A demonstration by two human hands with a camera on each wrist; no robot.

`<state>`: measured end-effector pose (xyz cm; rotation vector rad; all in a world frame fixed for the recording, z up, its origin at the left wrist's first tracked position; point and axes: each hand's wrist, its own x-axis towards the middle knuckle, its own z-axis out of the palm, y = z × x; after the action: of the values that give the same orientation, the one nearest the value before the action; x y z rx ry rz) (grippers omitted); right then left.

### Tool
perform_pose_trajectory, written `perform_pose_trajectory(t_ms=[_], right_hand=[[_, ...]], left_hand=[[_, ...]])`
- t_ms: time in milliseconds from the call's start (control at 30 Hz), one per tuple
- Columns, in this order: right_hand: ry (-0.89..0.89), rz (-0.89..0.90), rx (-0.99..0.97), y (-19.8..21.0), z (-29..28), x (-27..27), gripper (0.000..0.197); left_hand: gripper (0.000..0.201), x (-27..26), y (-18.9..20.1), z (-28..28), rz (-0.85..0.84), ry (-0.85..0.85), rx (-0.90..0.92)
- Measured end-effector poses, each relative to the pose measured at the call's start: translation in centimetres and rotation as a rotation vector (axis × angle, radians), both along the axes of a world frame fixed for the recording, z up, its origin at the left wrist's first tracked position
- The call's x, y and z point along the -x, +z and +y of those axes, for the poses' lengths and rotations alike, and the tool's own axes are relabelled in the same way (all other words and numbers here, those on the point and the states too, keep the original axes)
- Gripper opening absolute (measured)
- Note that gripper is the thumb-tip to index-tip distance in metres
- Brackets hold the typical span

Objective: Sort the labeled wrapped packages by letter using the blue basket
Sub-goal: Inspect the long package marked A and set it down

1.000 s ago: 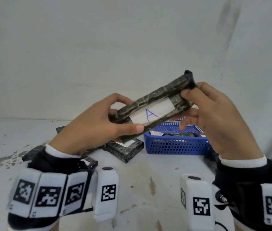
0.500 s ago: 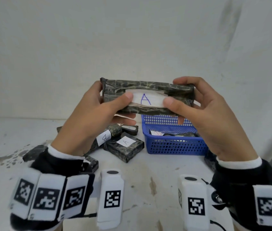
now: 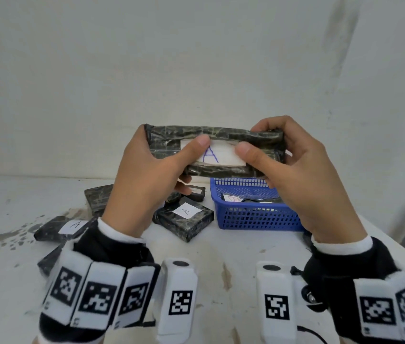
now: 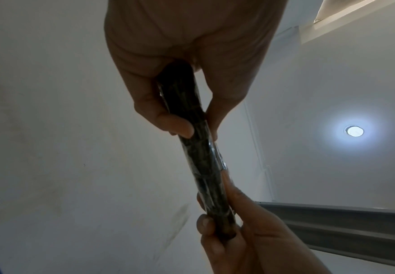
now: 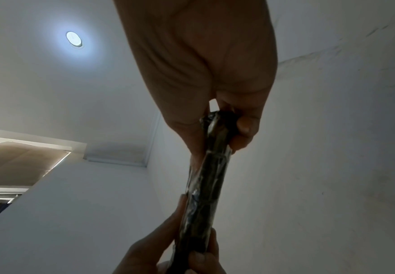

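My left hand (image 3: 144, 180) and right hand (image 3: 303, 180) each pinching an end of the A-labeled package (image 3: 215, 151), held level at frame centre, above the blue basket (image 3: 258, 217) at centre right, more wrapped packages (image 3: 184, 218) lower left

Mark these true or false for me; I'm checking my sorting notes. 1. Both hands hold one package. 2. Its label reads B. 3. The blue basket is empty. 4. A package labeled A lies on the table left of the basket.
1. True: the left hand and right hand grip the held package at its ends.
2. False: its white label reads A.
3. False: the blue basket already holds something dark with a white label.
4. True: the square package lies there, label A up.
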<state>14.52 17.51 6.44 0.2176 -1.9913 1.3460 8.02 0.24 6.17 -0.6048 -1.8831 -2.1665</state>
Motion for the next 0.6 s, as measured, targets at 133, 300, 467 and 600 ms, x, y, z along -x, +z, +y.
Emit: perform_pose_trajectory(t_ms=[133,300,467,600], right_hand=[[0.033,-0.069,-0.029,0.4,1.1,-0.8,0.019],[-0.054,-0.126,-0.091,0.1,3.9,-0.9,0.019],[-0.15,-0.253,-0.149,-0.4,8.0,0.4,0.016],[-0.249,-0.335,-0.187,-0.7,12.8,2.5,0.015]], left_hand=[[0.037,-0.1,-0.3,0.5,-0.02,0.005,-0.024],[0.039,0.1,-0.9,2.0,-0.093,-0.061,0.002],[0.027,2.0,-1.8,4.6,-0.188,-0.127,0.044],[0.035,5.1,-3.1,6.9,-0.24,-0.109,0.209]])
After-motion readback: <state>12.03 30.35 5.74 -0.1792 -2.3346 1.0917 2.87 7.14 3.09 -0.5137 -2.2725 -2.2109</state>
